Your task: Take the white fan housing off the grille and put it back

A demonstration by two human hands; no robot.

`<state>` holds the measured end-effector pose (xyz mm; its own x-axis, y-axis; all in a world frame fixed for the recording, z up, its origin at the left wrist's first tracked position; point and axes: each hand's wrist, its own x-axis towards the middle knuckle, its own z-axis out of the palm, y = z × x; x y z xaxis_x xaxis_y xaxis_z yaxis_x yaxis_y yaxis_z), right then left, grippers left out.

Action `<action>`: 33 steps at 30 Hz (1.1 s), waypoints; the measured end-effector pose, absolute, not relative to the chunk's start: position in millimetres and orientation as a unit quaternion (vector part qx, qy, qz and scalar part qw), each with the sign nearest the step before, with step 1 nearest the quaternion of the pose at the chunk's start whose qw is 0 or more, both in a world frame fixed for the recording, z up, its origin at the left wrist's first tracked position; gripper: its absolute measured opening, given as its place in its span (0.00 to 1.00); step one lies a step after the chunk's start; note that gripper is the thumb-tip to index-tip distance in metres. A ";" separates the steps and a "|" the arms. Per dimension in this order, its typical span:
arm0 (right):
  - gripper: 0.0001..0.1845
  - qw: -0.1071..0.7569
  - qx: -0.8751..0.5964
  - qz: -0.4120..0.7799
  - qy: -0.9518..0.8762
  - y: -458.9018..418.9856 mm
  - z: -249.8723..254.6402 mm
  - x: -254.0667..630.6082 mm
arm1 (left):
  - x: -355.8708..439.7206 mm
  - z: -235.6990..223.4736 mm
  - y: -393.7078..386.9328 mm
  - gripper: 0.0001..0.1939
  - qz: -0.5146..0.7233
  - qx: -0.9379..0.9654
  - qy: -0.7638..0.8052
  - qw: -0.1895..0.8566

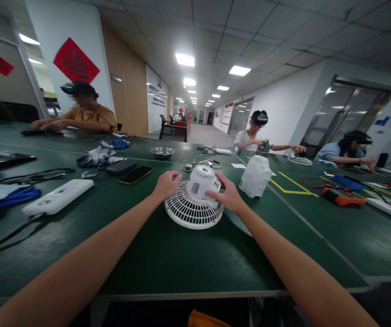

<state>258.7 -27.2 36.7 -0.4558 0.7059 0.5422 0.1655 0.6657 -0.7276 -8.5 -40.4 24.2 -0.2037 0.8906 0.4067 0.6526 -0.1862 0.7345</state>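
Note:
A white fan head lies grille down on the green table, its round slatted grille (191,213) flat and its vented motor housing (200,186) pointing up. My right hand (228,193) wraps the right side of that housing, thumb on the near face and fingers behind. Over the grille's left edge is my left hand (168,185), its fingers curled together; whatever they hold, if anything, is hidden. Just right of my right hand stands a white vented plastic cover (255,177). A white cable (204,161) with a plug lies behind the fan.
To the left lie a phone (136,175), a dark case (121,166), gloves (100,156) and a white power bank (58,196) with a black cable. A metal bowl (163,152) sits farther back. An orange multimeter (342,197) is at right. Several people work around the table.

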 end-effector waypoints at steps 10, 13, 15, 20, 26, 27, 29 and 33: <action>0.41 0.403 -0.270 0.270 -0.832 -30.4 37.5 263.9 | 17.2 42.3 -68.4 0.32 0.406 0.783 0.416 0.220; 0.41 0.391 -0.267 0.254 -0.843 -34.4 42.6 266.5 | 17.0 43.7 -68.7 0.38 0.380 0.790 0.433 0.209; 0.40 0.386 -0.267 0.236 -0.851 -37.4 47.2 267.9 | 16.3 45.1 -68.1 0.39 0.378 0.786 0.442 0.207; 0.38 0.379 -0.265 0.230 -0.856 -42.6 55.1 270.2 | 14.2 48.3 -67.3 0.33 0.356 0.799 0.435 0.214; 0.37 0.364 -0.262 0.207 -0.869 -43.8 56.1 270.7 | 12.2 45.8 -64.8 0.34 0.343 0.804 0.455 0.169; 0.37 0.362 -0.264 0.206 -0.870 -44.1 55.9 270.6 | 12.2 45.7 -64.7 0.34 0.336 0.809 0.454 0.162; 0.39 0.357 -0.270 0.213 -0.868 -44.7 55.2 270.4 | 12.2 46.1 -65.2 0.34 0.319 0.819 0.452 0.151; 0.47 0.358 -0.285 0.229 -0.859 -44.9 53.1 270.4 | 12.3 47.3 -66.5 0.34 0.298 0.825 0.457 0.147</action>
